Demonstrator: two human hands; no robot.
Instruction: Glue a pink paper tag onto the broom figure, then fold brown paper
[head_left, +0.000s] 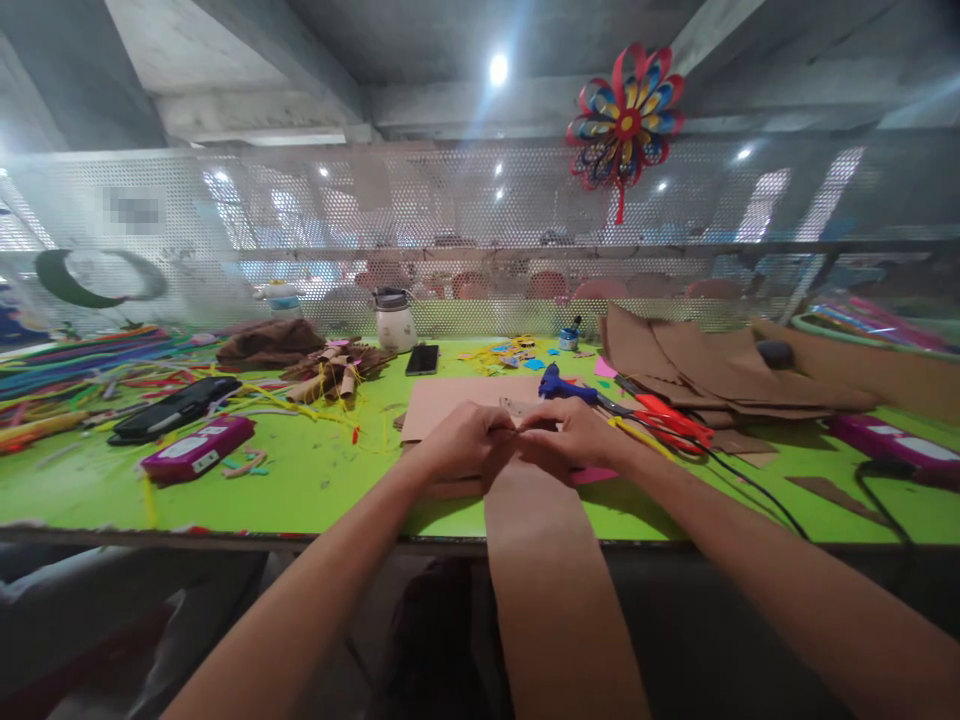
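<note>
A long strip of brown paper [555,560] hangs from my fingers over the table's front edge toward my lap. My left hand [480,435] pinches its far end, and my right hand [566,432] pinches the same end close beside it. The fingertips of both hands nearly meet, and the exact fold or edge between them is hidden. Beneath the hands lie flat sheets of brown card [435,405]. Just beyond my right hand rests a blue glue gun [559,383], with red-handled scissors [667,420] to its right.
Brown paper sheets [690,360] are piled at the right. Purple power strips [199,450] lie at both sides, and a black cable crosses the right. A phone [422,360], a white jar [394,322], paper rolls [330,380] and coloured scraps stand or lie farther back. A perforated screen [435,220] rises behind.
</note>
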